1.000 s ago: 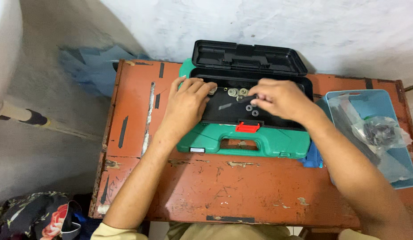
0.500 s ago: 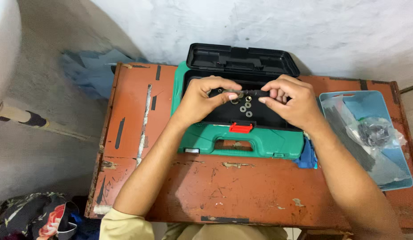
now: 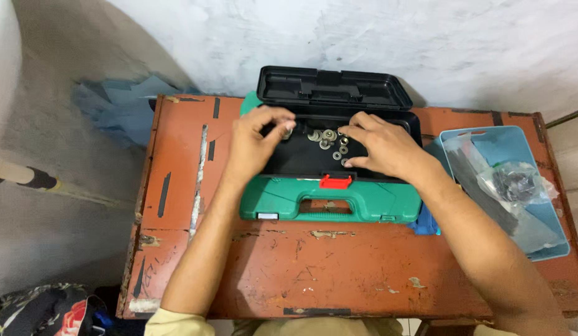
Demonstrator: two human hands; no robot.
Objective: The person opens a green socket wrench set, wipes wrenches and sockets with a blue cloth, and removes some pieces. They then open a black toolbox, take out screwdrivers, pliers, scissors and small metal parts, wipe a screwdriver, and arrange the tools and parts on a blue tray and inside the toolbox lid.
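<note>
since half a second ago both hands have dropped from holding a small part between them and moved apart, down into the box. our left hand [image 3: 255,146] has its fingers curled with the fingertips [image 3: 286,130] pinched on a small metal piece at the left of the scattered washers [image 3: 329,138]; we cannot tell what it is. our right hand [image 3: 382,148] lies spread and loose over the washers, gripping nothing that we can see. the washers sit on the floor of the open black box [image 3: 301,163], its lid leaning back at the wall and a red latch [image 3: 335,181] at its front. the box rests on a green carrying case [image 3: 329,202] with a white label at its lower left corner, on the worn red table [image 3: 301,267]. at our right, a pale blue tray [image 3: 519,140] holds clear plastic bags [image 3: 516,183].
</note>
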